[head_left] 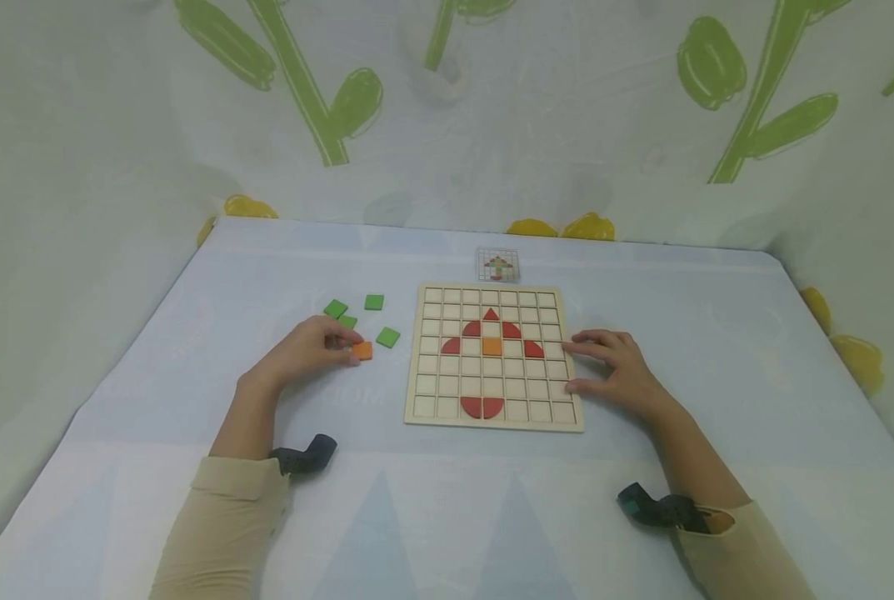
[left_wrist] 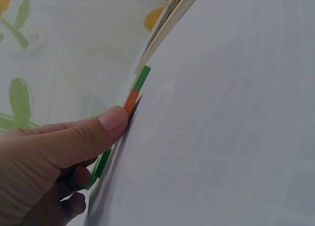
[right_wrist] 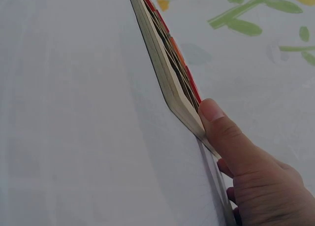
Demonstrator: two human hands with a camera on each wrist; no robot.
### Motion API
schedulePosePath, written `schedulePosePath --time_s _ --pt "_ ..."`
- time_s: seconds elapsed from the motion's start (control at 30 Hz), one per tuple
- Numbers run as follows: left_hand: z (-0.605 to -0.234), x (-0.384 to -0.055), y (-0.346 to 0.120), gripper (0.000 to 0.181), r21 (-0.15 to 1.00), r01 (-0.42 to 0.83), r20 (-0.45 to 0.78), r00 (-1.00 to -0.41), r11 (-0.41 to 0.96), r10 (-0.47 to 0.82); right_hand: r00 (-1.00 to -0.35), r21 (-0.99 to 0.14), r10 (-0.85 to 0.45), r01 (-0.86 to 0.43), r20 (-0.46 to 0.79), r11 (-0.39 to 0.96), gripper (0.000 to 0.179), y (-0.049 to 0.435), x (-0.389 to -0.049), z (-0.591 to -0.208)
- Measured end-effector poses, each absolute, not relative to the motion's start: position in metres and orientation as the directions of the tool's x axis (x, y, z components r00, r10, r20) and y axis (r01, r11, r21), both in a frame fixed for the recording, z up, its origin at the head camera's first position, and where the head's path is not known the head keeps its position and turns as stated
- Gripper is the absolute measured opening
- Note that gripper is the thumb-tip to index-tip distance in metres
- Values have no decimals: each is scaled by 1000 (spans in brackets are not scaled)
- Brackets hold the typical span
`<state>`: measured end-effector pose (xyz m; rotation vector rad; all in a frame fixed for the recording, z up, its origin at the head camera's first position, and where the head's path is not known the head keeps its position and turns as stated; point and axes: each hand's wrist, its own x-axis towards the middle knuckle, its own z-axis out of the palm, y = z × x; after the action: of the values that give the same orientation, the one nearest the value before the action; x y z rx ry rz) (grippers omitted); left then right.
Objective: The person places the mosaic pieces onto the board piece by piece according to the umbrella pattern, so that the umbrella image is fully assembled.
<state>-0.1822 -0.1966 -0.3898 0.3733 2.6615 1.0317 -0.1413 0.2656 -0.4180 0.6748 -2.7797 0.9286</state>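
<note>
My left hand (head_left: pixel 306 348) pinches an orange square tile (head_left: pixel 362 351) between thumb and fingers, low at the tabletop left of the board. In the left wrist view the thumb overlaps the near end of that orange tile (left_wrist: pixel 131 101). Around it lie green square tiles (head_left: pixel 388 337), one partly hidden by the fingers. The wooden grid board (head_left: pixel 491 427) holds several red curved pieces (head_left: pixel 472 407), a red triangle (head_left: pixel 491 315) and another orange square (head_left: pixel 491 346). My right hand (head_left: pixel 617 371) rests at the board's right edge, thumb and fingertips touching its frame, fingers relaxed.
Behind the board lies a small card (head_left: pixel 497 264) printed with a grid and a coloured pattern. A pale cloth covers the table (head_left: pixel 447 517). A wall (head_left: pixel 551 108) with painted green plants rises at the table's back edge.
</note>
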Motion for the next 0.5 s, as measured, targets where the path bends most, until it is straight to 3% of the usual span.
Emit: schedulePosePath --time_s 0.5 --pt "-391 -182 -185 31 703 234 -129 -887 672 444 -908 -547 -351 -419 230 725 58 265 -140 -418"
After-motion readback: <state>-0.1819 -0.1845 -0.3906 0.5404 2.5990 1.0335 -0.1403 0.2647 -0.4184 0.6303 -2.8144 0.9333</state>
